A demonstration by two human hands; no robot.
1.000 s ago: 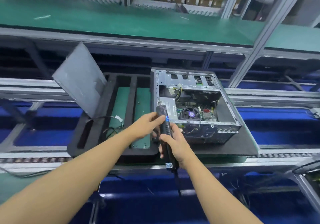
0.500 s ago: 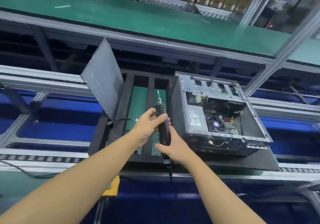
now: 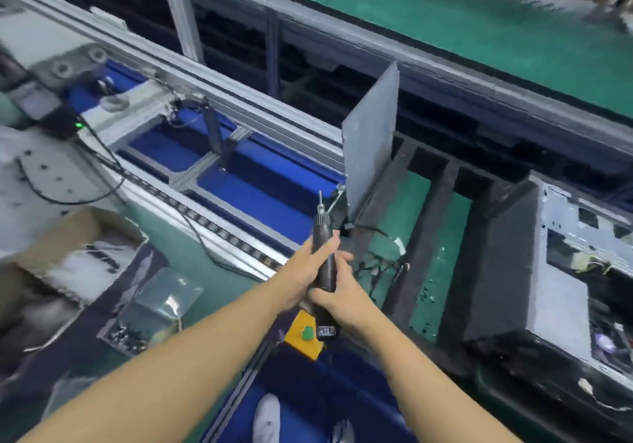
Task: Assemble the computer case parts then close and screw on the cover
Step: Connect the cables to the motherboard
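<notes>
Loose screws [image 3: 126,334] lie in a clear tray at the near left of the bench [image 3: 171,257]. Further right, the left hand [image 3: 308,264] and right hand [image 3: 339,300], 2 together, wrap their grip round the electric screwdriver [image 3: 322,233], bit pointing up. The cover [image 3: 371,148] stands on edge at the left edge of the black carrier [image 3: 440,209]; the open computer case [image 3: 561,288] lies at its right edge. I'd say the tool is being readied. Next comes a screw, with the cover not yet closed.

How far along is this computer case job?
Done: components already sit inside the open computer case. In hand: left hand and right hand both grip the electric screwdriver, bit up. Left: the cover panel stands upright, apart from the case, not yet fitted or screwed.
</notes>
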